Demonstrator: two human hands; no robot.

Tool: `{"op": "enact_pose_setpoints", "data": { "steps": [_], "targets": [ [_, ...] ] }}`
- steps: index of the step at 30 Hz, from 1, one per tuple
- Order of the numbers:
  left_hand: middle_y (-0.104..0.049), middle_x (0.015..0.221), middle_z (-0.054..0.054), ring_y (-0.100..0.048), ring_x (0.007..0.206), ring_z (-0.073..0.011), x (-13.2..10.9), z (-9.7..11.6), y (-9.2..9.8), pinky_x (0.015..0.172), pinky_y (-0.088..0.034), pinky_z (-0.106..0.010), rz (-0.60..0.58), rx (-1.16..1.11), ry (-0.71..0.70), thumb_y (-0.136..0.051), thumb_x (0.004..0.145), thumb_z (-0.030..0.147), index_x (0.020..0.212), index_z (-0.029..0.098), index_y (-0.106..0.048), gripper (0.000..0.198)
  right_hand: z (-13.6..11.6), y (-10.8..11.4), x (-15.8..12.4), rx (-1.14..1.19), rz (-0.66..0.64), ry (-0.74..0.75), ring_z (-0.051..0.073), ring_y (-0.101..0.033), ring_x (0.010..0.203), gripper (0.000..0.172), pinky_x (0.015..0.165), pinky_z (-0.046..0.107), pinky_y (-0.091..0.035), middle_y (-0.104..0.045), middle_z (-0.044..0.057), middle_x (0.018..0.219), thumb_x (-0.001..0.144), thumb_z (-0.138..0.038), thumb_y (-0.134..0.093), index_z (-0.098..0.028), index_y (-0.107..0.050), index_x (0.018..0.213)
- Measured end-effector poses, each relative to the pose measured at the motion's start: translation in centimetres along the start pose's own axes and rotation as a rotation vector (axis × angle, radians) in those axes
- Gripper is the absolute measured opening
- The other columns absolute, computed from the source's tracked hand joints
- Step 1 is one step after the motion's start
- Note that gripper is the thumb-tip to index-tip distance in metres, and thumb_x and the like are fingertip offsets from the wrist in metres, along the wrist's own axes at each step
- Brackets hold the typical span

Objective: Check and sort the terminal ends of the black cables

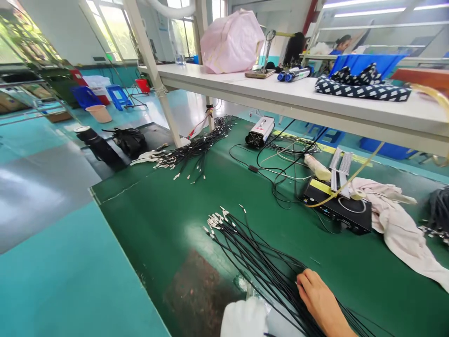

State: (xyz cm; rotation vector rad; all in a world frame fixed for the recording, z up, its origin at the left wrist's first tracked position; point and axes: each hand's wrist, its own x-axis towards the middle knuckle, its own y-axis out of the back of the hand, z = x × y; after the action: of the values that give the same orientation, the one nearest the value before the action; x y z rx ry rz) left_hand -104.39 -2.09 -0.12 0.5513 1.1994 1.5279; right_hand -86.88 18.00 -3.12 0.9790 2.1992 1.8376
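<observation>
At the near edge of the green mat [157, 224], the right hand [317, 297] is shown half-curled, its fingertips [300, 281] pressed on a fanned bundle of black wires [259, 262]. Whether any strand is pinched cannot be told. The strands are best gathered evenly, with the metal terminals [215, 220] kept aligned and uncrossed. The left hand is not seen.

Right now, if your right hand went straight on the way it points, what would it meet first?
The black cables under the right hand: it points up-left along them toward their metal tips. Depth is unclear.
</observation>
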Motion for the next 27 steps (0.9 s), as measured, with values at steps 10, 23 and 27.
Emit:
{"op": "enact_pose_setpoints", "data": {
  "steps": [10, 23, 27],
  "targets": [
    [-0.062, 0.098, -0.008, -0.049, 0.077, -0.0199, 7.7, 7.2, -3.9, 0.067, -0.037, -0.032, 0.032, 0.098, -0.123, -0.056, 0.087, 0.019, 0.111, 0.026, -0.067, 0.028, 2.1, -0.4, 0.3, -0.006, -0.042, 0.19, 0.026, -0.065, 0.069, 0.02, 0.06, 0.035, -0.049, -0.066, 0.004, 0.077, 0.086, -0.01, -0.047, -0.025, -0.059, 0.083],
    [-0.059, 0.135, -0.009, -0.053, 0.089, -0.0226, 8.4, 4.7, -5.0, 0.069, -0.038, -0.037, -0.079, 0.221, -0.329, -0.049, 0.093, 0.015, 0.129, 0.022, -0.06, 0.038, 3.2, 6.2, 4.6, 0.257, -0.217, -0.165, 0.017, -0.066, 0.059, 0.028, 0.053, 0.024, -0.055, -0.068, 0.002, 0.072, 0.098, -0.031, -0.035, -0.024, -0.058, 0.084],
    [-0.059, 0.136, -0.009, -0.053, 0.088, -0.0224, 8.2, 4.3, -4.4, 0.071, -0.039, -0.039, -0.062, 0.238, -0.363, -0.051, 0.091, 0.014, 0.129, 0.019, -0.06, 0.039, 2.0, 5.9, 5.3, 0.286, -0.305, -0.123, 0.024, -0.067, 0.073, 0.032, 0.066, 0.034, -0.057, -0.071, 0.005, 0.078, 0.093, -0.026, -0.037, -0.024, -0.066, 0.083]
  ]
}}
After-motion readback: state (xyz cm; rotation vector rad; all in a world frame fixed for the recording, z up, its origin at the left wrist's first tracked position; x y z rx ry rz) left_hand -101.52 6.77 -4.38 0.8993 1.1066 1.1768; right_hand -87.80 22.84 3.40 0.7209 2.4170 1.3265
